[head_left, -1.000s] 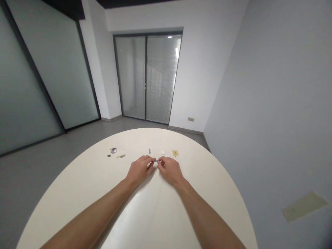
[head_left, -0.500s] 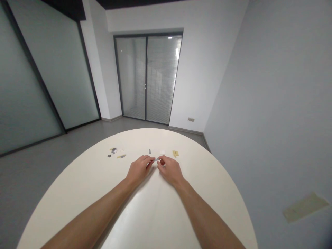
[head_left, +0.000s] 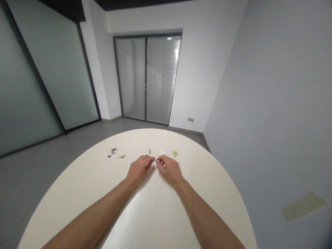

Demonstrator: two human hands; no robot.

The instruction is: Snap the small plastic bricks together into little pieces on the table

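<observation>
My left hand pinches one end of a small blue-grey strip between thumb and fingers. From the other side, the fingertips of my right hand close on the same strip. It is held just above the table, and its ends are covered by fingers. Just beyond my hands lie a short dark grey piece and a small white piece. To the right of those are flat yellow pieces.
The round white table reaches under both forearms. On its left lie a cluster of grey pieces, a dark heart-shaped piece and thin yellow and grey strips. Beyond stand a glass door and walls.
My right fingertips have shifted slightly left and down along the strip. My left hand stays in nearly the same place, and the pieces on the table lie as before.
</observation>
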